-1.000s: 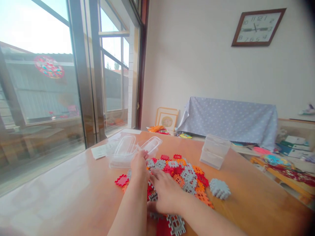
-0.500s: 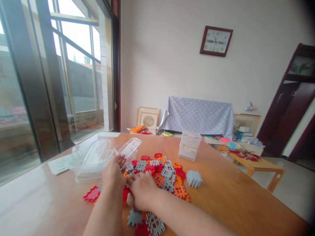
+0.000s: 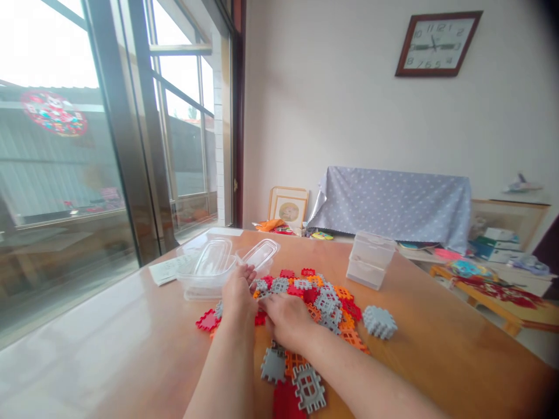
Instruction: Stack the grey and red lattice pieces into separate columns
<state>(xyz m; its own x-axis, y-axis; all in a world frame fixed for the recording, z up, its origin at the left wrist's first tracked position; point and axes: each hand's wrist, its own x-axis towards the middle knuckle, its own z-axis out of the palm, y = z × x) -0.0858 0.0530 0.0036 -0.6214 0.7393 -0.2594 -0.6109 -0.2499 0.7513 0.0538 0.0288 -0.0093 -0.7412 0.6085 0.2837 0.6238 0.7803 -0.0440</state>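
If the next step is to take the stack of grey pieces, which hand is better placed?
Probably the right hand: it is nearer to the grey stack, while the left hand is farther off, close to the clear plastic containers.

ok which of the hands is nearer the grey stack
The right. The right hand is over the pile, off to the left of the grey stack; the left hand is farther left, beyond the right one.
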